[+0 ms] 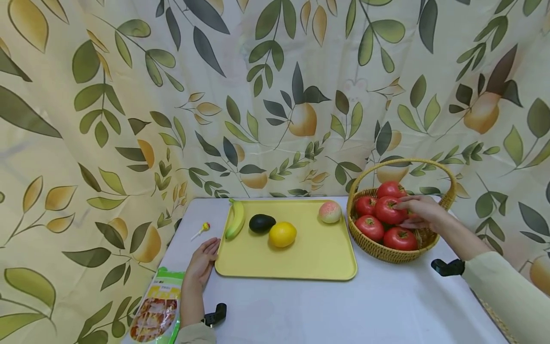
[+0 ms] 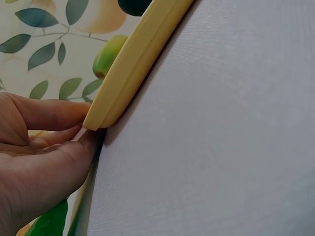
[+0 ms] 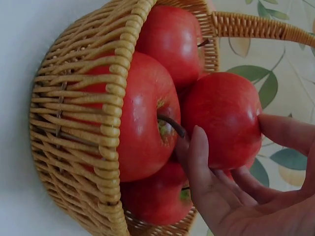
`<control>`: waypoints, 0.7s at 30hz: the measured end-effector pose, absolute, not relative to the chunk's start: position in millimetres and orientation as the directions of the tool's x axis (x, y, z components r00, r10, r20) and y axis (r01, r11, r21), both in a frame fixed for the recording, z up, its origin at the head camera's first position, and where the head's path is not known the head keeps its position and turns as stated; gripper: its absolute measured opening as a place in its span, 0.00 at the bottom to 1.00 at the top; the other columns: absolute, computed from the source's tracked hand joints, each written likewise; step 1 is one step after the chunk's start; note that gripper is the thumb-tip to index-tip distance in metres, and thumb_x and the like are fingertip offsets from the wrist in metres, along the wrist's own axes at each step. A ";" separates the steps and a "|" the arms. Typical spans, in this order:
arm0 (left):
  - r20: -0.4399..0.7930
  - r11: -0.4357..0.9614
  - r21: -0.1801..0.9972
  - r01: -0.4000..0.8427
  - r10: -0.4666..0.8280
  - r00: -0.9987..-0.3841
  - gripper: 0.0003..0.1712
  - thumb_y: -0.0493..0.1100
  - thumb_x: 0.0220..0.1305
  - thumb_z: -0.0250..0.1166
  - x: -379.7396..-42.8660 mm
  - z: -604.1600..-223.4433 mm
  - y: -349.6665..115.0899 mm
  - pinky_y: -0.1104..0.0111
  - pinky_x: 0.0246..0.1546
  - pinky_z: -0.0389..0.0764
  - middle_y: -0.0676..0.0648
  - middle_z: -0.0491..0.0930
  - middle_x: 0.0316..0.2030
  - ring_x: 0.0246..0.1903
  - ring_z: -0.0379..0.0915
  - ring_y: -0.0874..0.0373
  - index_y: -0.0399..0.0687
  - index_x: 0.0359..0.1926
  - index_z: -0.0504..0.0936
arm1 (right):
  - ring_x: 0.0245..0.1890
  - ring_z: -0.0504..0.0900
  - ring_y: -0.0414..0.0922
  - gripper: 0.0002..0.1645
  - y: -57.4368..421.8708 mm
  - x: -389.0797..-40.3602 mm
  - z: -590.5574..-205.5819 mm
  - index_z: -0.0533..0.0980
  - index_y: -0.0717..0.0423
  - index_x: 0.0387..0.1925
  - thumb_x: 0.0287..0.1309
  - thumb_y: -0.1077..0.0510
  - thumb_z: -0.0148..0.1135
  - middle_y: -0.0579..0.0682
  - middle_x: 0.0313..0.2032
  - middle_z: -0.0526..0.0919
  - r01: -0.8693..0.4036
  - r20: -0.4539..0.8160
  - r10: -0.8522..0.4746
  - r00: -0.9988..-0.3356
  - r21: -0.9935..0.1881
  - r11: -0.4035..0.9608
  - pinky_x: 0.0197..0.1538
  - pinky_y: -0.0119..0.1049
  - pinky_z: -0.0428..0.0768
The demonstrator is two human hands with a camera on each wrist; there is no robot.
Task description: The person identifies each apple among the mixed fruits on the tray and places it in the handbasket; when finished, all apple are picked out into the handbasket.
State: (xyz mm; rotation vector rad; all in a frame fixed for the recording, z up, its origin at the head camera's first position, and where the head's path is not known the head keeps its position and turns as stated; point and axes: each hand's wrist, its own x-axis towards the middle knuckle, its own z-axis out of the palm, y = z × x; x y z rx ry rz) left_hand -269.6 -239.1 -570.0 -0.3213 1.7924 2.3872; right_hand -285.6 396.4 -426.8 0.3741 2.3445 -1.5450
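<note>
My right hand [image 1: 418,211] reaches into a wicker basket [image 3: 120,147] of red apples. Its thumb and fingers hold a red apple [image 3: 221,120] at the top of the heap, with other apples, among them a large stemmed apple [image 3: 147,115], packed around it. On the left, my left hand [image 1: 202,260] lies at the near left side of a yellow tray [image 1: 318,260]. Close up in the left wrist view, its fingers [image 2: 59,114] and thumb meet at the tray's corner, pinching the rim.
A banana [image 1: 236,220], a dark avocado [image 1: 262,223], a lemon [image 1: 282,234] and a peach [image 1: 330,211] sit on the tray. Left of it lies a lollipop [image 1: 201,230]. A green-edged food bag [image 1: 154,308] is beside the left forearm. A patterned curtain [image 1: 275,95] hangs behind.
</note>
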 end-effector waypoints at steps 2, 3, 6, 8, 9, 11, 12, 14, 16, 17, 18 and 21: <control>-0.252 -0.275 0.931 -0.238 -0.015 -0.968 0.40 0.15 0.65 0.43 -269.9 -570.8 -238.7 0.56 0.78 0.57 0.28 0.54 0.77 0.79 0.51 0.41 0.28 0.79 0.52 | 0.36 0.90 0.51 0.48 398.6 -286.7 -427.6 0.48 0.71 0.78 0.74 0.49 0.58 0.76 0.64 0.65 0.388 -0.403 0.044 -0.914 -0.838 0.383 0.47 0.46 0.90; -0.255 -0.274 0.931 -0.241 -0.017 -0.967 0.40 0.15 0.65 0.43 -269.9 -570.9 -238.5 0.57 0.78 0.57 0.29 0.55 0.77 0.79 0.51 0.41 0.29 0.79 0.52 | 0.36 0.90 0.51 0.48 399.4 -287.1 -427.7 0.48 0.71 0.78 0.74 0.49 0.57 0.76 0.64 0.65 0.391 -0.407 0.042 -0.912 -0.836 0.384 0.47 0.47 0.90; -0.258 -0.273 0.931 -0.243 -0.018 -0.966 0.40 0.15 0.66 0.43 -269.7 -571.3 -238.4 0.57 0.78 0.57 0.29 0.55 0.77 0.79 0.51 0.42 0.29 0.79 0.52 | 0.37 0.89 0.53 0.47 401.7 -287.4 -427.8 0.50 0.71 0.77 0.74 0.47 0.57 0.76 0.64 0.64 0.395 -0.415 0.043 -0.909 -0.822 0.409 0.48 0.49 0.90; -0.259 -0.272 0.931 -0.245 -0.018 -0.966 0.40 0.15 0.66 0.43 -269.2 -570.7 -238.3 0.57 0.78 0.57 0.29 0.55 0.78 0.79 0.51 0.42 0.29 0.79 0.52 | 0.38 0.88 0.53 0.45 404.2 -287.0 -427.9 0.53 0.71 0.75 0.73 0.46 0.58 0.76 0.64 0.63 0.396 -0.417 0.050 -0.907 -0.809 0.435 0.49 0.49 0.90; -0.260 -0.270 0.931 -0.246 -0.017 -0.965 0.40 0.15 0.66 0.43 -269.0 -570.7 -238.6 0.57 0.78 0.56 0.29 0.54 0.78 0.79 0.51 0.42 0.29 0.79 0.52 | 0.39 0.88 0.52 0.44 405.4 -286.5 -428.1 0.55 0.71 0.74 0.73 0.46 0.58 0.76 0.63 0.63 0.397 -0.418 0.053 -0.907 -0.804 0.444 0.49 0.49 0.90; -0.263 -0.269 0.931 -0.248 -0.019 -0.965 0.40 0.15 0.66 0.43 -268.8 -570.7 -238.8 0.57 0.78 0.56 0.29 0.54 0.78 0.79 0.51 0.42 0.30 0.79 0.52 | 0.40 0.88 0.51 0.42 407.2 -285.0 -428.3 0.58 0.70 0.72 0.73 0.46 0.58 0.73 0.61 0.65 0.396 -0.418 0.057 -0.907 -0.796 0.458 0.49 0.49 0.90; -0.263 -0.269 0.931 -0.248 -0.021 -0.964 0.41 0.16 0.66 0.43 -268.7 -570.6 -238.8 0.56 0.78 0.56 0.30 0.54 0.78 0.79 0.51 0.42 0.30 0.79 0.52 | 0.40 0.88 0.50 0.41 407.8 -284.1 -428.4 0.58 0.70 0.72 0.73 0.46 0.58 0.72 0.60 0.67 0.394 -0.417 0.055 -0.907 -0.796 0.460 0.49 0.49 0.90; -0.265 -0.267 0.931 -0.249 -0.022 -0.964 0.41 0.16 0.66 0.43 -268.8 -571.1 -239.0 0.56 0.78 0.57 0.30 0.54 0.78 0.79 0.51 0.42 0.30 0.79 0.52 | 0.39 0.89 0.50 0.40 408.3 -282.7 -428.4 0.59 0.69 0.71 0.72 0.46 0.59 0.68 0.57 0.72 0.391 -0.414 0.053 -0.909 -0.802 0.452 0.48 0.48 0.90; -0.266 -0.266 0.931 -0.252 -0.020 -0.964 0.41 0.15 0.66 0.43 -269.0 -570.7 -239.0 0.57 0.78 0.57 0.30 0.55 0.78 0.79 0.51 0.43 0.30 0.79 0.52 | 0.38 0.89 0.49 0.40 408.0 -281.3 -428.1 0.59 0.69 0.71 0.72 0.47 0.59 0.64 0.55 0.75 0.382 -0.406 0.046 -0.913 -0.809 0.447 0.47 0.48 0.90; -0.268 -0.266 0.930 -0.254 -0.017 -0.963 0.41 0.16 0.66 0.44 -269.4 -570.8 -239.4 0.57 0.78 0.57 0.30 0.55 0.78 0.79 0.52 0.43 0.31 0.79 0.52 | 0.38 0.89 0.49 0.40 407.7 -280.7 -428.0 0.59 0.70 0.71 0.72 0.47 0.59 0.63 0.54 0.76 0.380 -0.403 0.047 -0.914 -0.812 0.444 0.47 0.47 0.90; -0.269 -0.265 0.930 -0.255 -0.015 -0.963 0.40 0.16 0.67 0.44 -270.1 -570.7 -239.8 0.57 0.78 0.58 0.30 0.55 0.78 0.79 0.52 0.43 0.31 0.79 0.52 | 0.38 0.89 0.49 0.41 407.3 -280.2 -427.9 0.58 0.70 0.71 0.73 0.47 0.59 0.62 0.53 0.77 0.377 -0.399 0.048 -0.916 -0.812 0.445 0.47 0.47 0.90; -0.267 -0.281 0.926 -0.253 -0.012 -0.964 0.39 0.17 0.68 0.45 -273.0 -570.3 -242.7 0.57 0.77 0.59 0.30 0.57 0.77 0.78 0.54 0.43 0.30 0.79 0.53 | 0.40 0.89 0.48 0.42 405.9 -277.9 -427.7 0.55 0.73 0.73 0.74 0.47 0.57 0.64 0.55 0.76 0.358 -0.386 0.036 -0.922 -0.813 0.458 0.48 0.47 0.90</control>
